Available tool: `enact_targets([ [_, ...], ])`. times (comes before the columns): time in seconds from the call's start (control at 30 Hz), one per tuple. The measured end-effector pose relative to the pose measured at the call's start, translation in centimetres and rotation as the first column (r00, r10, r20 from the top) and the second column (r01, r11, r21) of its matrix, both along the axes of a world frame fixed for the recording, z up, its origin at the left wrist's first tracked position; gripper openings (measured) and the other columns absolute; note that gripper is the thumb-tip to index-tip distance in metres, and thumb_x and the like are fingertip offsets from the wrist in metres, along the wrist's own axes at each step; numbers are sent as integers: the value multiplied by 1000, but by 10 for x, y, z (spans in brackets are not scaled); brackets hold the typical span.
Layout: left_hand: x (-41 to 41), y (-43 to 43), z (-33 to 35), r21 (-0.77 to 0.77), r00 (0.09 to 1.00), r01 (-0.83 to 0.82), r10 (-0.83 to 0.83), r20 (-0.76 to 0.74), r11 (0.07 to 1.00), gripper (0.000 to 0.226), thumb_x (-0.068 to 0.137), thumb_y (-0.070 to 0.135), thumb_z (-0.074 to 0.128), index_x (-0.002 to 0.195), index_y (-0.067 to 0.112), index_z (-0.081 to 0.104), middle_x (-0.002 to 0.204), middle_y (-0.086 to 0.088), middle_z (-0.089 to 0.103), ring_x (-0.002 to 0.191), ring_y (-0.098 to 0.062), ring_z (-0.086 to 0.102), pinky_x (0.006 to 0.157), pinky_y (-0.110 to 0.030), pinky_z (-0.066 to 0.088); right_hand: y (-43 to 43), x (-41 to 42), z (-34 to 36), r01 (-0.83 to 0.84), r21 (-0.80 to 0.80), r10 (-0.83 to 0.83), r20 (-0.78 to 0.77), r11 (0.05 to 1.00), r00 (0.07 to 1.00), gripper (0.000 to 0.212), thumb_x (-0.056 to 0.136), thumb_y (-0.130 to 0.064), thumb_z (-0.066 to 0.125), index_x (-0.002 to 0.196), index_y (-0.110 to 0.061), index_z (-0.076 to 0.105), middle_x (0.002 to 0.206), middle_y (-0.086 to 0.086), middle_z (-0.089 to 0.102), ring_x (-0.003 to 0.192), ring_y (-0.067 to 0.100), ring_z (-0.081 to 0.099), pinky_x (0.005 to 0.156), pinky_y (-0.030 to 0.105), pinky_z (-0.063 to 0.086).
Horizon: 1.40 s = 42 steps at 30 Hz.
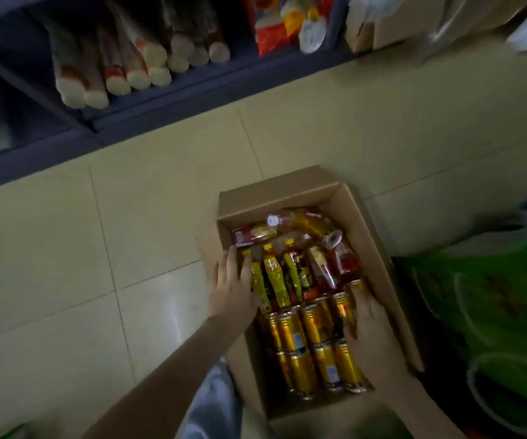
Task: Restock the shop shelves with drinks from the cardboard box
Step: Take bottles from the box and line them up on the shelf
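**A:** Head view. Entry one: hazards?

**B:** Red-labelled plastic bottles [344,264] lie loose and crossed at the far end of the open brown cardboard box [379,248]. Pulling one from beneath would likely roll the rest. Yellow-capped, yellow-labelled bottles [275,280] sit packed side by side, so a careless lift may drag a neighbour. Slim gold cans [313,337] look slick, and one could slip.

**A:** Grips?

**B:** Left grip [232,283]: wide, fingers straight, flat against the outermost yellow-labelled bottle by the box's left wall. Right grip [373,327]: laid over the gold cans at the right wall. Too blurred to tell whether it clasps one.

**A:** Entry two: stock, location, condition?

**B:** The box is on the pale tiled floor [66,248], near the dark metal shelf [192,90], and looks nearly full. Cans in rows at the near end, yellow-labelled bottles mid-box, red-labelled ones across the far end. Restocking judged barely begun. Labels unreadable.
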<state>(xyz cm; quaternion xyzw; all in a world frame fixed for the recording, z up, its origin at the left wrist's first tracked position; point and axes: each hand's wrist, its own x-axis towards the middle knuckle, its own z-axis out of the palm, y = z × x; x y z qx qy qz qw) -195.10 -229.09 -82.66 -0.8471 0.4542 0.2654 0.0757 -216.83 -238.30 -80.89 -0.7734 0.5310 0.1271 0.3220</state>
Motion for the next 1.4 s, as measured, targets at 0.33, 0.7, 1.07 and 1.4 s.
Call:
enact_targets([
  [0.33,79,-37,-170,-72,963,190,-171,210,979,80,94,44,47,151,23,-5,159,-20,-1,147,-37,0,114,-49,-6,-54,130,-209,-314,-344,316,-50,885,947,76,73,-10,77,139,-2,40,135,20,50,126,35,48,102,47,41],
  [0.7,86,-27,-217,-244,942,189,-106,318,951,86,78,36,65,148,16,21,156,-14,8,144,-35,9,116,-51,9,-90,192,-304,-341,-543,352,-87,768,932,75,65,0,79,125,-10,35,119,33,54,114,50,52,95,62,43],
  [1.07,53,-31,-185,-363,987,159,-138,85,918,110,66,46,79,151,18,15,155,-18,17,143,-31,9,113,-56,7,-57,143,-184,100,-71,-37,610,992,792,67,77,-16,78,125,-26,34,127,5,49,120,16,49,98,25,44],
  [1.4,28,-38,-173,-311,805,-317,81,-587,896,73,70,46,67,129,7,47,125,-8,57,116,-16,54,95,-27,46,-14,123,-158,25,258,-177,588,966,789,86,76,-26,79,131,-53,18,133,-24,38,127,-3,38,104,18,40],
])
